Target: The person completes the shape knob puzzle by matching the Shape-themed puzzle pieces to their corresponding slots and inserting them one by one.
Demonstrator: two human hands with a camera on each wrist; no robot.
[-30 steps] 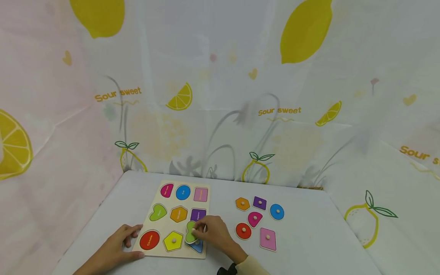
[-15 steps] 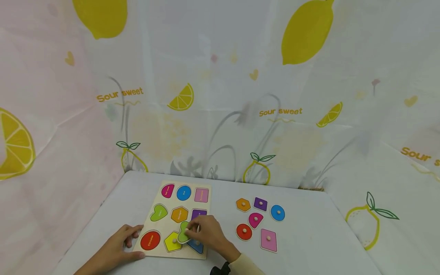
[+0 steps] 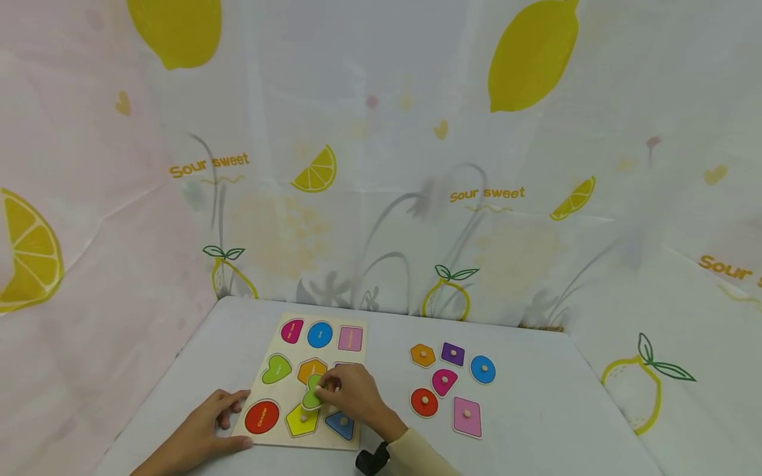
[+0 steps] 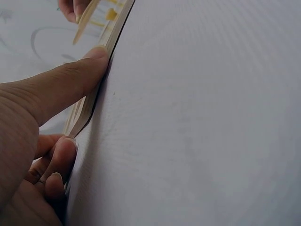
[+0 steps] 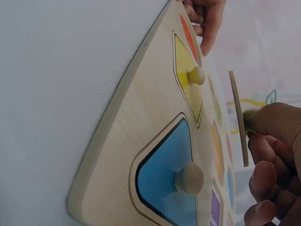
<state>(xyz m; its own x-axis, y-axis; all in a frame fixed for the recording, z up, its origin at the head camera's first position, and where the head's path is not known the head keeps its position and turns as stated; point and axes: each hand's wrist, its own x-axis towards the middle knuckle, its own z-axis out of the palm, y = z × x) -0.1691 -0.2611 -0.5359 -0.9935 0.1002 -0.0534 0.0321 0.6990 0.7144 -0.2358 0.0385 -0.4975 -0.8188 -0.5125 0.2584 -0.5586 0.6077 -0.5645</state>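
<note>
A wooden knob puzzle board (image 3: 286, 439) lies on the left side of the table. My left hand (image 3: 205, 426) holds it at the near left corner, thumb on the near edge and fingers at the left edge. My right hand (image 3: 357, 396) pinches the knob of a green heart piece (image 3: 311, 395). This piece is tilted and raised above the board, as the right wrist view shows its thin edge (image 5: 239, 120) apart from the surface. A yellow pentagon piece (image 5: 186, 75) and a blue triangle piece (image 5: 164, 169) sit in their recesses, knobs up.
Right of the board lie several loose knob pieces: an orange hexagon (image 3: 423, 356), purple square (image 3: 453, 354), blue circle (image 3: 483, 369), magenta semicircle (image 3: 444, 382), red circle (image 3: 424, 402) and pink rectangle (image 3: 467, 417). A lemon-print cloth (image 3: 381, 218) hangs behind the table.
My right hand has carried the green heart piece leftward, from above the blue triangle to above the yellow pentagon and orange hexagon recess. The left hand stays at the board's corner.
</note>
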